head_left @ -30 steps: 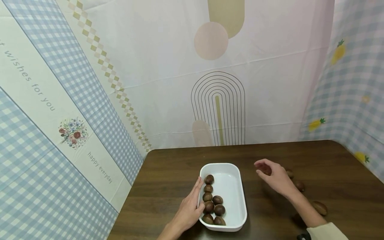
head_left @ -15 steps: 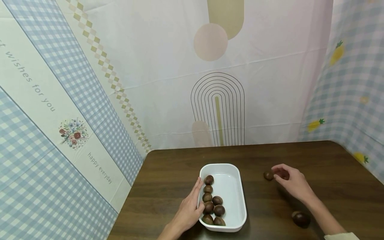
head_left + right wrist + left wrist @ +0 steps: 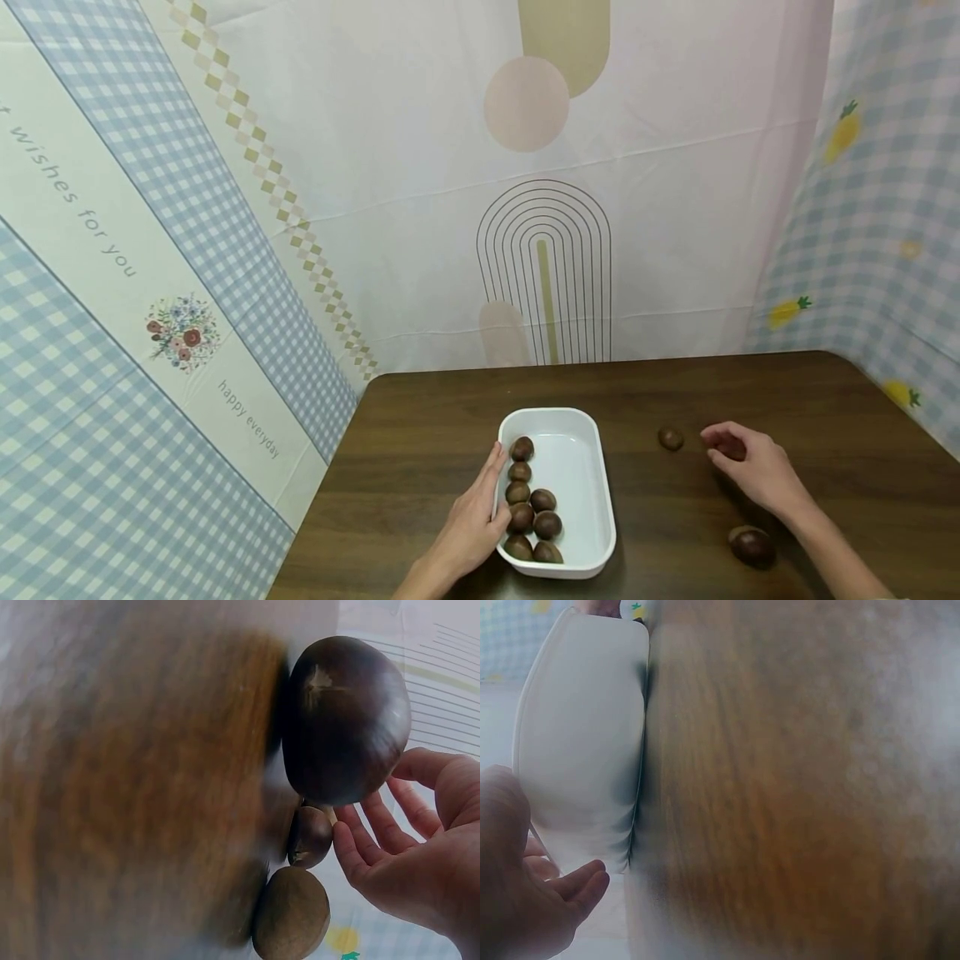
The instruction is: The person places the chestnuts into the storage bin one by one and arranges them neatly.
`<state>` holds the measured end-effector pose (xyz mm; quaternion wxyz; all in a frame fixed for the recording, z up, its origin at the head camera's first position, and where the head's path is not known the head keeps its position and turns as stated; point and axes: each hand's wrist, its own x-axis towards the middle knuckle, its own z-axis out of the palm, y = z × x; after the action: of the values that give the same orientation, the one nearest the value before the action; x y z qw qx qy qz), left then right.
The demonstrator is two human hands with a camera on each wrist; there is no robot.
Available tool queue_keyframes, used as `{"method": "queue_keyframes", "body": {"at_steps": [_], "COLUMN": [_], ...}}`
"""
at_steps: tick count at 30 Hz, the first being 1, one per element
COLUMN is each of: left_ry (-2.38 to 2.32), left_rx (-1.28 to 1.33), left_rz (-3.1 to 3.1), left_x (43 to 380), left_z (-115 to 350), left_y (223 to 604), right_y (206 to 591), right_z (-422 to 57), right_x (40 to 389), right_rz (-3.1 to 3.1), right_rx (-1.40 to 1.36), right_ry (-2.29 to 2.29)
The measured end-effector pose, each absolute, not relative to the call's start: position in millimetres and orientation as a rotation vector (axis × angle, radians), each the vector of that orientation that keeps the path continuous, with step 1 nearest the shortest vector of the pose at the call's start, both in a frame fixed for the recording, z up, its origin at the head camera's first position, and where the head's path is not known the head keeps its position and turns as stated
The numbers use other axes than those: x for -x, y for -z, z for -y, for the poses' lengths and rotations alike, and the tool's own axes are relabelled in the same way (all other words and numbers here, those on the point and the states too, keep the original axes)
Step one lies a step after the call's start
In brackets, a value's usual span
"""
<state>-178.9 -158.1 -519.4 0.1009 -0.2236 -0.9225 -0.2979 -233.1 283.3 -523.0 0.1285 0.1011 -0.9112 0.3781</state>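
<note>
A white rectangular dish (image 3: 588, 500) stands mid-table, with several brown chestnuts (image 3: 547, 525) along its left side. My left hand (image 3: 468, 521) holds the dish's left edge, the thumb over the rim and the fingers along the outer wall. Over the table to the right, my right hand (image 3: 753, 471) has loosely bent fingers, with no chestnut visibly gripped. In the right wrist view those fingers (image 3: 356, 836) are beside a small chestnut (image 3: 310, 836); whether they touch it is unclear. A large chestnut (image 3: 346, 720) lies closer to that camera and covers some fingertips.
A single chestnut (image 3: 671, 437) lies between the dish and my right hand. Another chestnut (image 3: 292, 911) shows low in the right wrist view. Behind the dark wooden table (image 3: 420, 433) hang patterned cloths (image 3: 667, 208).
My right hand has moved right, away from the dish, and a chestnut that was hidden before now lies left of it. The left hand and dish have stayed put.
</note>
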Motion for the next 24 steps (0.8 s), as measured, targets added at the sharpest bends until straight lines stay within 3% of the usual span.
{"method": "queue_keyframes", "body": {"at_steps": [24], "left_ry": [0.909], "left_rx": [0.651], "left_rz": [2.741], "left_x": [178.4], "left_z": [158.1], "left_y": [517.6], "right_y": [521.5], "right_z": [-301.9], "right_x": [231.2], "right_rz": [2.76], "right_rx": [-0.228], "right_ry": [-1.065]}}
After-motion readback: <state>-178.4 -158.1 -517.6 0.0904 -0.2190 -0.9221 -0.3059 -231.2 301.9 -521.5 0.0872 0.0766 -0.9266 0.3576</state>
